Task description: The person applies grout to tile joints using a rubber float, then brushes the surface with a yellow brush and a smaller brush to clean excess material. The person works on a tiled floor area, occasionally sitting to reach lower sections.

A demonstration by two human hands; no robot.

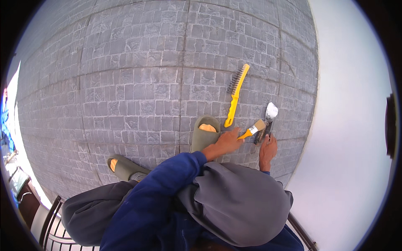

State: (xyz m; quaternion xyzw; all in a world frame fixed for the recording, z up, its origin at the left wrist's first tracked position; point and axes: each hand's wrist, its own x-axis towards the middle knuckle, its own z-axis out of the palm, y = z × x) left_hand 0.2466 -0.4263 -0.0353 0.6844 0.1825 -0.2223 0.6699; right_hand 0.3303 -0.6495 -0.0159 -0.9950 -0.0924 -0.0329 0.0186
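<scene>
While you crouch on the tiles (138, 92), your left hand (228, 141) grips the paintbrush (253, 129) — right hand (268, 147) clutches the trowel (269, 117), wire brush (236, 94) at twelve o'clock.

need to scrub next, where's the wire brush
The yellow wire brush lies on the grey tiles, right of centre, just beyond the left hand.

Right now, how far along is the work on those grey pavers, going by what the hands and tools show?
Done: nothing clearly finished; the grey pavers look alike all over. In hand: the left hand grips a small yellow-handled paintbrush, and the right hand holds a metal trowel, both at the pavers near the right edge. Left: the yellow wire brush lies unused beyond them.
</scene>
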